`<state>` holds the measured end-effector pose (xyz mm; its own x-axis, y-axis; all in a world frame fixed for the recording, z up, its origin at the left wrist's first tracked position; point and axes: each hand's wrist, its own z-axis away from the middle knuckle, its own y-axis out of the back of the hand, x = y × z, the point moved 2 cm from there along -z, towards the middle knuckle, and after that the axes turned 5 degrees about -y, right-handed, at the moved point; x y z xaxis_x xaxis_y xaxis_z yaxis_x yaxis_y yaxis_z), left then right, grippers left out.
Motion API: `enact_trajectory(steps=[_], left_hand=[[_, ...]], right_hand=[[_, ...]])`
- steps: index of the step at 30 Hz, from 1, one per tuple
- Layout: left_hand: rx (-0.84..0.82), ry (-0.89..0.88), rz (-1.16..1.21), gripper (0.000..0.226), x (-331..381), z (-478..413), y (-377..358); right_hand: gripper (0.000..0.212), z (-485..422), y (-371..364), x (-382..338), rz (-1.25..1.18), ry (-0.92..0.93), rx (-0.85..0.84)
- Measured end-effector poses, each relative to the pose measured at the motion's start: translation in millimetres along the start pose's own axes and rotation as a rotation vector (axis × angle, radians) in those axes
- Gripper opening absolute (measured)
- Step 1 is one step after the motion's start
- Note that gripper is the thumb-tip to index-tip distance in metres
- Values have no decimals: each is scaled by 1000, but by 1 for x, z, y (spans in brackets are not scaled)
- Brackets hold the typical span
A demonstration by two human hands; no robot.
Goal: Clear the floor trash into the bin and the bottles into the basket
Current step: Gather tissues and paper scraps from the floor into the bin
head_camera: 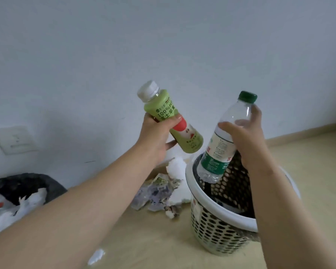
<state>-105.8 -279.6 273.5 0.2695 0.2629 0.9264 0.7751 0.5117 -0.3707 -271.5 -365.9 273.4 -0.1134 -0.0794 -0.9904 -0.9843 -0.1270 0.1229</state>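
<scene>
My right hand (246, 140) is curled round the water bottle (220, 146), its base at the mouth of the basket (217, 209) just below. My left hand (155, 136) grips the juice bottle (163, 113) alongside, above crumpled trash (159, 191); the bin (27, 181) sits far to its left.

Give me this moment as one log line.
left hand: grips green juice bottle, raised | right hand: grips clear water bottle, base over basket | crumpled trash: on floor beside basket
</scene>
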Motion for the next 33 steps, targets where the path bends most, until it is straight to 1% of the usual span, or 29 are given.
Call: enact_trajectory(steps=[3,6,8,11,13,15,18,20,22,24,27,29,31,33], left_hand=[[-46,43,21,49,-26,0,-29],[-66,23,-42,52,-57,4,-53],[-66,16,-120,55,-78,8,-61],[-113,33,-273,57,-109,16,-68],[-158,4,-456,62,-123,19,-68],[-255,-65,-724,66,-130,22,-73],[-478,-161,-1135,60,-139,29,-83],[-553,-208,-1301,58,-143,33,-85],[-567,-223,-1349,56,-146,33,-85],[-542,-228,-1326,53,-146,31,-85],[-455,-212,-1173,55,-144,30,-87],[-436,-162,-1090,57,-143,29,-91],[-461,-90,-1072,55,-146,31,-98],[-518,2,-1146,50,-155,33,-105]], right_hand=[[79,-2,23,21,102,-13,33],[69,-5,43,45,114,-38,100],[57,-6,53,59,122,-42,139],[33,-10,68,73,149,-62,163],[29,-12,72,83,190,-94,131],[31,-14,74,95,240,-146,78],[28,-14,76,112,330,-233,-13],[28,-11,77,120,415,-277,-81],[28,-8,76,126,474,-308,-144],[27,-6,76,128,497,-305,-170],[33,-9,81,124,538,-254,-83],[37,-12,84,121,604,-230,-16],[41,-13,85,122,680,-248,10],[42,-12,84,125,751,-289,-10]])
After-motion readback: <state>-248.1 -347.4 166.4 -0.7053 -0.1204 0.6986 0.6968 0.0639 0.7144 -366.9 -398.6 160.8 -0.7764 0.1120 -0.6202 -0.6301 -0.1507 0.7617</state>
